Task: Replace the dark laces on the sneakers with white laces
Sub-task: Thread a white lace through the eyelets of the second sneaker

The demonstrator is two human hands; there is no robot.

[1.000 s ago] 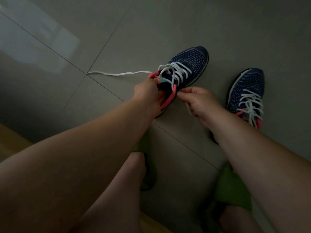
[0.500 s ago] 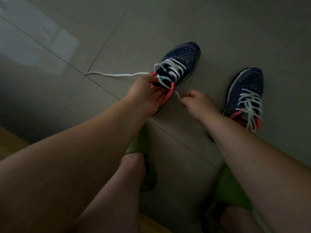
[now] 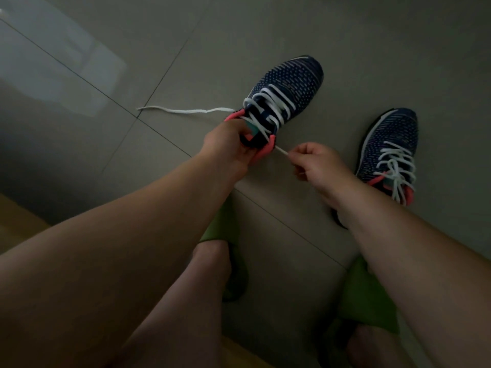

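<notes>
White lace tip: right hand (image 3: 322, 167) pinches the end of the white lace (image 3: 282, 151) between thumb and fingertips, the rest of the fingers curled in; the short stretch runs taut up-left to the coral collar.
Left hand: left hand (image 3: 228, 144) wraps the heel end of the near sneaker (image 3: 285, 95), fingers hooked into the opening, so a full hold on the shoe.
Near sneaker direction: long axis runs diagonally, toe pointing up-right and away, heel toward the person; I can't tell if the sole sits flat on the floor.
Loose end: the other end of that lace (image 3: 183, 111) trails left across the floor, flat woven cord, slightly wavy, tip near a tile joint.
Second sneaker: far sneaker (image 3: 389, 152) sits on the floor just right of the right wrist, toe also pointing away, white laces criss-crossed and bunched at the collar.
Materials: navy knit uppers with pale dashes, coral collar lining, white sole edge.
Floor: glossy grey tiled floor (image 3: 265, 27), thin dark joints.
Count: 2 sneakers, 2 hands, 2 green slippers (image 3: 369, 301) on the feet.
</notes>
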